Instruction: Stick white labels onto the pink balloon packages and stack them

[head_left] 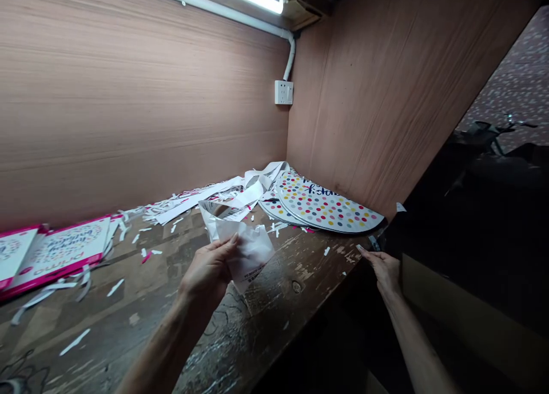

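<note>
My left hand pinches a crumpled strip of white label paper above the bench. The strip has dark print at its lower end, and its upper part loops back toward the paper pile. Over at the bench's right edge, my right hand is closed, with something small and pale at its fingertips that I cannot make out. A small bluish object shows just behind those fingers, too dark to name. Beyond both hands lie stacked rounded panels with coloured dots and dark lettering.
Paper strips and scraps litter the worn wooden bench. Pink-edged printed packs lie at the left. A white scrap shows past the right edge. Wood panels enclose the corner, with a socket on the wall.
</note>
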`<state>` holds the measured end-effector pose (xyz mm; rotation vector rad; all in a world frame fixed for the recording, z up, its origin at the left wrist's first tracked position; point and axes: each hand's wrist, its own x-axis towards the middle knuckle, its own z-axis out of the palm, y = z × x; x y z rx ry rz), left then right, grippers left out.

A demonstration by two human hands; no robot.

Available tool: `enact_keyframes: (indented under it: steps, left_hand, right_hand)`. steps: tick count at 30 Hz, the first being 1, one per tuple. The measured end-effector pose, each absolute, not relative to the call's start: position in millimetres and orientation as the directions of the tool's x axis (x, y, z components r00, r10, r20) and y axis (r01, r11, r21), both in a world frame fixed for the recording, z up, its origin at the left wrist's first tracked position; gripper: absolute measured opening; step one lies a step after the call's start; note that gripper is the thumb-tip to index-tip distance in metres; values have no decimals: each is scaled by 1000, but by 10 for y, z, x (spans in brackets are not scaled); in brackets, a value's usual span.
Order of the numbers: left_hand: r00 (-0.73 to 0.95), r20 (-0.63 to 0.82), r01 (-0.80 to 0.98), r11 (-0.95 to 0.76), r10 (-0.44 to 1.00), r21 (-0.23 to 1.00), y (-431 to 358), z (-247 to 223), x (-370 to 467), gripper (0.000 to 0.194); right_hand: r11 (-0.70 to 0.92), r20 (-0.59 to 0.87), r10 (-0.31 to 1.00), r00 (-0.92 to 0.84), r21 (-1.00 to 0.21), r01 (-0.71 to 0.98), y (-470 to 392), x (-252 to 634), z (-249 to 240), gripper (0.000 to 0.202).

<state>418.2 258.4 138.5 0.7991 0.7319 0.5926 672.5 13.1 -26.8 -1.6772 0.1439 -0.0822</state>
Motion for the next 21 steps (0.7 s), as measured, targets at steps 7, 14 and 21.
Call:
enact_keyframes:
  steps: [7,14,21]
  left_hand:
    - [603,-327,-246,560,727,791,2581,1387,4150,8]
    - [554,-331,-273,543,764,794,2566,1392,4201,9]
    - [606,-281,-197,483,744,853,2557,1505,4247,15]
  right_hand:
    - [-312,19,-264,964,-948,-66,64,6733,-322,56]
    - [-496,271,-275,923,-862,106,-139,6224,6,47]
    - [-73,648,529,548,-609,790,753,5708,922,43]
